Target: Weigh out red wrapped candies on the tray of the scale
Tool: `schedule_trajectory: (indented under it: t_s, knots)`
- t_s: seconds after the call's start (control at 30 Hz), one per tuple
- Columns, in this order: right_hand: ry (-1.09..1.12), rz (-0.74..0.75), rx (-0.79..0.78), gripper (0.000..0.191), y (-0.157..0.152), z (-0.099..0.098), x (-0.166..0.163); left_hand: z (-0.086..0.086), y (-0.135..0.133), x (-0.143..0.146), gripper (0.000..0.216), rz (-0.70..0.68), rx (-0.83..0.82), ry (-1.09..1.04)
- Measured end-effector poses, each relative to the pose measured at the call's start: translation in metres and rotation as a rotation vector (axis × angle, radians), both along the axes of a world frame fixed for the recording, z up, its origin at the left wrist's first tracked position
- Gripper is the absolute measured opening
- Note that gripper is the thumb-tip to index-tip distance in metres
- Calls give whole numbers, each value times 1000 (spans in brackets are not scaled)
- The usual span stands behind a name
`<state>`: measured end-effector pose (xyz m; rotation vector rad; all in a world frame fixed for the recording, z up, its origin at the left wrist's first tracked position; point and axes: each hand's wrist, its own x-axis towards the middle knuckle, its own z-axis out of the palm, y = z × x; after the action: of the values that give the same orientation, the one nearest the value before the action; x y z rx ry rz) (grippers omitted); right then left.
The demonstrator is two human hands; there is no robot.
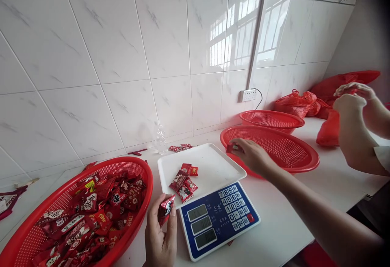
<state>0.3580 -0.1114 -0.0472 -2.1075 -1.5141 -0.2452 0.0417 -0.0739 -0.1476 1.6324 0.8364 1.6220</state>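
My left hand (161, 230) is closed around a shiny red snack packet (166, 209), just right of a full red basket (145, 173). In that basket lie many red wrapped snack packets (91, 214). My right hand (251, 153) pinches a small red packet (229, 148) above the right side of the scale's white tray (213, 165), beside the near rim of another red basket (304, 153). Several red packets (184, 181) are grouped on the tray's left half. The blue scale panel (219, 218) faces me; its display digits are too faint to read.
Behind the tray are a clear plastic bottle (161, 139) and a few loose packets (179, 147). A further red basket (271, 119) stands near the wall socket (248, 95). At right, another person's hands (353, 96) are above a red bag (329, 129), near tied red bags (295, 102).
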Motion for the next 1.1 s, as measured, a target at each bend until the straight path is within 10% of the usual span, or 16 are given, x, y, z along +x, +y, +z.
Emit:
schedule_trajectory:
  t_s: [0.3,0.7,1.1]
  knots:
    - [-32,-213,-94,50,-14,-6,48,4,4,-5,34,-23,61,30]
    - [72,616,-344,77,37,-10,-107,8,4,-5,31,-1,123,82]
    - [-60,799,-394,72,63,-22,-133,2,4,-9,32,-64,96,87]
